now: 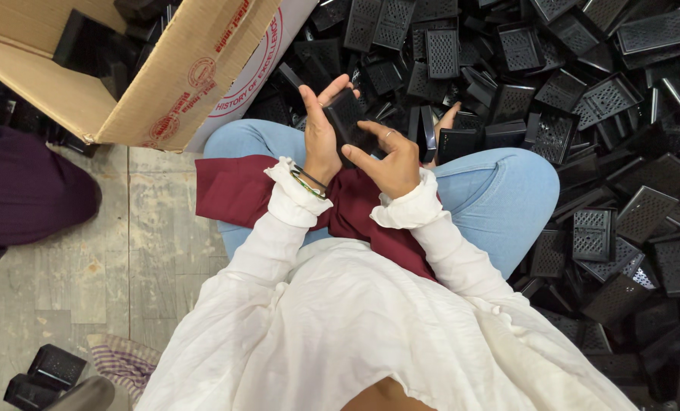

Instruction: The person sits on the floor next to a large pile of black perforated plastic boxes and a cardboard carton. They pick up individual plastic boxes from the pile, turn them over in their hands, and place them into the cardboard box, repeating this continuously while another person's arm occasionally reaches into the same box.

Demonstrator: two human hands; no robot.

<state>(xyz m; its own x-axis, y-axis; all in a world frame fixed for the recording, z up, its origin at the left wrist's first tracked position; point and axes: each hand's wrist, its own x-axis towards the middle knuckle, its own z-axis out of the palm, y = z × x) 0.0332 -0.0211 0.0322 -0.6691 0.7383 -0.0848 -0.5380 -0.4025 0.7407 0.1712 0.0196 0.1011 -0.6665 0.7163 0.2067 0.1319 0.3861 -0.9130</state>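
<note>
A: Largest item first. What do we log?

B: We log the heap of black plastic parts [568, 114], perforated housings with grid faces, filling the floor ahead and to our right, piled loosely at every angle.

A: Next?

B: The cardboard box [165, 68], tipped on its side at upper left, red printing on its flap, more black parts showing inside. Below it, the tiled floor [89, 251], worn and stained. Then the dark red cloth [241, 190] lying across our lap over the blue jeans [507, 190].

A: And at the left edge?

B: A second person's dark purple sleeve [20, 190], apart from our hands.

A: Now the hands.

B: Our left hand [321, 129], bangles at the wrist, has its fingers wrapped round the left side of one small black part [347, 118], held up above the lap, just short of the heap. Our right hand [389, 156], ring on one finger, grips the same part from the right with curled fingers, thumb pressed to its edge.

A: Smallest?

B: Two loose black parts [47, 373] at lower left, beside a striped rag [123, 358].
</note>
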